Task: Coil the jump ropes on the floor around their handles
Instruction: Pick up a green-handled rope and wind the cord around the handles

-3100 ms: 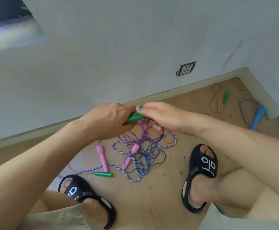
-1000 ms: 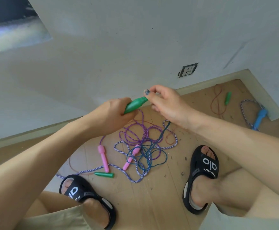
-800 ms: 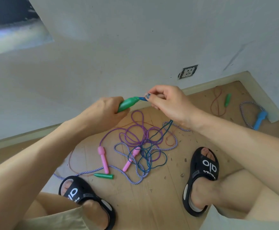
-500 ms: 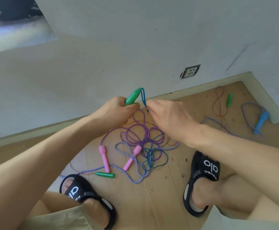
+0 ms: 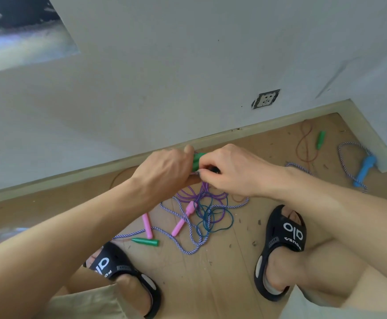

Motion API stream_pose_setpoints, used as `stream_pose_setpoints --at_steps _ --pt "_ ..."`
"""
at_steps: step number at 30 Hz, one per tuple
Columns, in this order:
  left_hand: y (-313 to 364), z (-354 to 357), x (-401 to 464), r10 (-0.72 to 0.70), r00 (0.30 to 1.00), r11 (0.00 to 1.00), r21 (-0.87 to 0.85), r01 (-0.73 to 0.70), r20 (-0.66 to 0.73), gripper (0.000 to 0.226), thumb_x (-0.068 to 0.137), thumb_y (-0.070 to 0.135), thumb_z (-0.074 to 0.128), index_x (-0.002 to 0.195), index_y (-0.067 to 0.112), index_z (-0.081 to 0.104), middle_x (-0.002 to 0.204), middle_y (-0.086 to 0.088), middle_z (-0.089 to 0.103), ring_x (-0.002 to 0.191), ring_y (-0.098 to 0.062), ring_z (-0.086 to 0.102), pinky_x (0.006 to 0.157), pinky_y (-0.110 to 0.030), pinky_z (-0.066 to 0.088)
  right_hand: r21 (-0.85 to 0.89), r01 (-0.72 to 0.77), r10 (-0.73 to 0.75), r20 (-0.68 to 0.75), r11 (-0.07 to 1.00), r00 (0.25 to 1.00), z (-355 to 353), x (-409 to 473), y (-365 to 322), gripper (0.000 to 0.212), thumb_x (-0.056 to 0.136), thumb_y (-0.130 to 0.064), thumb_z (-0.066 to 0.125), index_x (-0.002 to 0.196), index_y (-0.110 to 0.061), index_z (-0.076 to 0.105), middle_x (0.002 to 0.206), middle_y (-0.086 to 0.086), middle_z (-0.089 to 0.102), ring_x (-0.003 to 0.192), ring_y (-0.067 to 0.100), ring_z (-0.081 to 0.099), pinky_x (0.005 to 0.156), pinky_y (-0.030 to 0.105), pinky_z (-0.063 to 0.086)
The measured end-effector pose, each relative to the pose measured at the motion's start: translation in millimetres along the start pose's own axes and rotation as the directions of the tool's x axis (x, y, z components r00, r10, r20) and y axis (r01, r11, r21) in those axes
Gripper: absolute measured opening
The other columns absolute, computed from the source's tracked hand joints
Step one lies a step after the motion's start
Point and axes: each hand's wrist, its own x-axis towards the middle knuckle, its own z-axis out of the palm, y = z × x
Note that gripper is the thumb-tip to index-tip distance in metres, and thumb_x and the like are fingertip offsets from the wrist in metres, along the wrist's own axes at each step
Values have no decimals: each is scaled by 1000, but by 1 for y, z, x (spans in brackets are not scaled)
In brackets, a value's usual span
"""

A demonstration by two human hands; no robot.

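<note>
My left hand grips a green jump-rope handle held above the floor. My right hand pinches the thin blue rope right beside that handle; the pinch itself is mostly hidden by my fingers. From there the blue rope drops into a tangle on the wooden floor. In the tangle lie a purple rope with two pink handles and a blue-and-white striped rope. A second green handle lies on the floor near my left foot.
A red rope with a green handle lies by the far wall. The striped rope's blue handle rests at the right corner. My feet in black sandals flank the tangle. A wall socket sits above the skirting.
My hands have dropped lower and closed together. The right hand went from beside the blue rope loop at the handle's tip to pinching it against the handle.
</note>
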Motion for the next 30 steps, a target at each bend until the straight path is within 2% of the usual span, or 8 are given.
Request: stream_pose_setpoints --at_steps 4,7,10,13,16,20,25,30 --pt "4 3 -3 94 995 995 33 -92 -40 54 91 67 29 96 14 37 72 -5 59 69 -37 65 50 -35 33 213 -14 12 11 977 1000 -2 -1 6 35 93 -33 58 60 -23 53 54 -2 53 53 12 44 57 36 40" --pt "7 1 -4 133 985 991 42 -129 -108 65 87 68 23 98 10 52 60 -3 51 60 -37 64 46 -32 32 356 -30 24 22 934 999 -7 -1 11 25 92 -30 65 71 -17 65 57 -4 57 54 5 44 56 25 37" --pt "13 -2 -10 170 985 985 24 -169 -26 64 87 71 23 102 13 45 69 -4 57 70 -37 65 52 -34 36 493 -32 58 -37 869 998 -17 2 19 21 93 -27 66 77 -14 63 61 -2 52 57 6 39 55 22 32" --pt "31 -4 -21 273 961 961 -36 -274 -38 57 90 70 30 91 14 36 67 -8 59 64 -39 60 51 -33 31 484 -44 142 -168 874 976 -23 9 30 25 94 -26 66 73 -17 57 51 -13 40 51 4 29 50 17 25" --pt "42 -13 -28 325 934 934 -102 -341 -146 59 87 69 31 81 11 43 51 -3 50 44 -36 49 42 -28 26 387 -59 148 -204 920 968 -16 11 32 27 94 -28 64 71 -19 53 42 -11 36 46 9 28 49 17 27" --pt "37 -33 -27 195 958 932 -265 -248 -212 61 83 75 28 83 16 41 60 -3 54 52 -35 49 47 -34 33 423 -94 214 -246 901 945 2 14 31 25 94 -27 64 72 -18 54 43 -8 38 46 9 28 49 20 26" --pt "29 -46 -20 -23 977 904 -422 -70 -212 59 83 75 35 84 18 47 56 1 48 52 -22 45 48 -31 32 583 -172 277 -95 794 956 22 8 23 12 73 -27 58 64 -23 51 59 -17 54 59 -1 46 63 36 44" --pt "6 -39 -7 -270 953 834 -528 161 -135 42 89 62 49 90 20 47 58 5 46 53 -9 44 48 -22 30 559 -254 378 -115 789 919 31 5 10 46 106 -30 38 64 -18 54 48 -7 47 45 3 41 54 26 32"
